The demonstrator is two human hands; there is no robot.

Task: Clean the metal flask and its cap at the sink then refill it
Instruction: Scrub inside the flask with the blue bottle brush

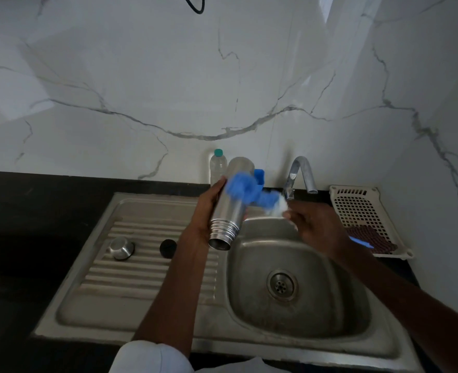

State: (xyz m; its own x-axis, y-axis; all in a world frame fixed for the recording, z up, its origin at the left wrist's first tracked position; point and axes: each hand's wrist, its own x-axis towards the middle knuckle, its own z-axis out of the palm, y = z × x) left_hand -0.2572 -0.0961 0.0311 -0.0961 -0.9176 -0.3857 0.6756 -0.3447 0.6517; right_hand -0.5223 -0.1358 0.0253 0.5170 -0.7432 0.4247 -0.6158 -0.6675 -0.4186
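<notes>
Left hand (209,211) closed around flask (227,208), right hand (314,227) gripping blue brush (245,188).

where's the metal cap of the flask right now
In the head view, the domed steel cap sits upside down on the ribbed drainboard left of the sink basin, beside a small round black stopper and left of the left hand.

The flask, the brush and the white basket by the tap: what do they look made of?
Flask: brushed steel, judging by its dull silver sheen and ridged neck. Brush: probably blue plastic bristles, blurred by motion. Basket: looks like moulded white plastic with a matte, perforated grid.
</notes>
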